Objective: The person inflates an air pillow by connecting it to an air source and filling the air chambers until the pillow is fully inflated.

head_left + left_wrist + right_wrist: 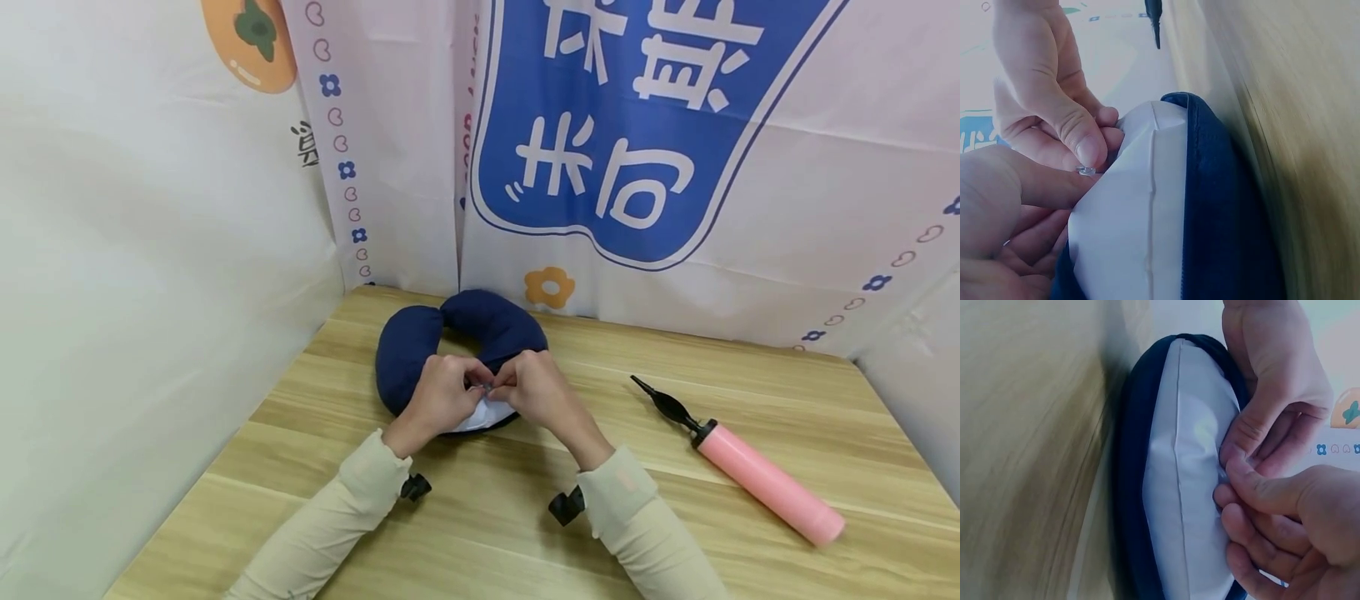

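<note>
A navy U-shaped neck pillow point(405, 350) lies on the table, its opening facing away. Through the gap in its cover along the near curve shows a white inflatable bladder point(1194, 487). My left hand point(447, 392) and right hand point(534, 387) meet over that curve with thumbs and fingers together. Between the fingertips is a small clear air valve point(1086, 170), which both hands pinch from opposite sides. Part of the valve is hidden by the fingers. In the right wrist view the fingertips cover it, and the bladder looks full, with slight creases near them.
A pink hand pump point(768, 479) with a black nozzle point(671, 408) lies at the right of the wooden table point(480, 533). White printed cloth point(397, 150) hangs behind the table and along its left side. Each sleeve has a black wrist camera beneath it.
</note>
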`<action>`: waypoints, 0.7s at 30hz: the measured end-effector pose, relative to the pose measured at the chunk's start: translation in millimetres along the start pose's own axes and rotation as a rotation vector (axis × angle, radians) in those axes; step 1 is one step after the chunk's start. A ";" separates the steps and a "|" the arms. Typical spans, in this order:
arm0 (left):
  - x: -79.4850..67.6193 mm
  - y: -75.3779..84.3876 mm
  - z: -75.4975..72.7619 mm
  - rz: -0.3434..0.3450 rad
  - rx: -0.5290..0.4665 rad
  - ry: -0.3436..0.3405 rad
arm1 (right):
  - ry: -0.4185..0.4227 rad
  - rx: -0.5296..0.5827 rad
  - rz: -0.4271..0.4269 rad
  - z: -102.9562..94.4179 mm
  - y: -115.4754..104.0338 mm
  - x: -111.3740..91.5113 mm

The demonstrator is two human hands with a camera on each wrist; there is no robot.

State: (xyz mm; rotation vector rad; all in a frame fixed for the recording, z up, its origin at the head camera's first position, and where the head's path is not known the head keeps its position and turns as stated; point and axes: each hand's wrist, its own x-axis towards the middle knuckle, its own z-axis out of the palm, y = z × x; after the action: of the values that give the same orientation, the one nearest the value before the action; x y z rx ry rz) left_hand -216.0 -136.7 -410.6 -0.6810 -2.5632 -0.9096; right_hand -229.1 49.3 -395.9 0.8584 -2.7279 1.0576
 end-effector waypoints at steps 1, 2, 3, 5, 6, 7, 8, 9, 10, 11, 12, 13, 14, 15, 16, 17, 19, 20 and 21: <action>-0.4 0.0 0.2 -0.002 0.000 0.001 | 0.005 0.005 0.011 0.4 -0.8 -0.7; -0.7 0.1 0.4 -0.006 -0.001 0.004 | 0.011 0.012 0.022 0.9 -1.7 -1.3; -1.0 0.2 0.5 -0.009 -0.003 0.006 | 0.019 0.017 0.029 1.6 -2.1 -1.7; -1.4 0.5 0.5 -0.018 -0.012 0.006 | 0.038 0.022 0.042 2.9 -2.9 -2.3; -1.6 0.7 0.4 -0.023 -0.018 0.005 | 0.048 0.021 0.046 3.7 -3.3 -2.3; -1.3 1.3 0.3 -0.031 -0.022 0.005 | 0.057 0.018 0.052 3.6 -3.5 -2.1; -1.1 2.0 0.1 -0.042 -0.029 0.005 | 0.064 0.013 0.056 3.7 -3.8 -2.0; -1.0 2.7 0.0 -0.053 -0.033 0.005 | 0.069 0.007 0.059 3.9 -3.9 -1.8; -0.9 3.3 -0.1 -0.065 -0.037 0.005 | 0.071 0.002 0.065 4.0 -4.3 -1.7; -1.0 4.1 -0.2 -0.073 -0.035 0.004 | 0.072 0.001 0.063 4.3 -4.4 -1.7; -1.1 4.9 -0.4 -0.076 -0.030 0.002 | 0.074 -0.001 0.063 4.6 -4.3 -1.8; -1.0 5.8 -0.6 -0.074 -0.020 -0.008 | 0.073 0.001 0.067 4.9 -3.8 -2.2; -0.8 7.0 -1.0 -0.064 -0.003 -0.020 | 0.071 0.005 0.065 5.0 -3.4 -2.8; -0.7 8.5 -2.2 -0.051 0.013 -0.035 | 0.067 0.010 0.062 5.3 -2.4 -3.8; -0.5 9.6 -3.6 -0.038 0.027 -0.055 | 0.059 0.014 0.059 5.2 -1.6 -4.7; -0.5 10.8 -5.6 -0.023 0.042 -0.075 | 0.048 0.019 0.051 4.9 -0.8 -5.6; -0.4 12.3 -10.7 -0.008 0.065 -0.105 | 0.013 0.028 0.034 3.5 0.7 -7.4; -0.6 12.6 -13.6 -0.009 0.079 -0.106 | -0.014 0.031 0.019 2.4 1.3 -8.1; -1.0 12.2 -16.3 -0.018 0.090 -0.102 | -0.041 0.031 0.003 1.0 1.9 -8.6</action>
State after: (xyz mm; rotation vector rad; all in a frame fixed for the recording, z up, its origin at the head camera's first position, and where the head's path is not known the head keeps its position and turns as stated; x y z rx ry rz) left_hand -206.2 -139.4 -392.9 -0.6959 -2.6858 -0.7777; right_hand -222.8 53.8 -400.2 0.8903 -2.7543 1.0976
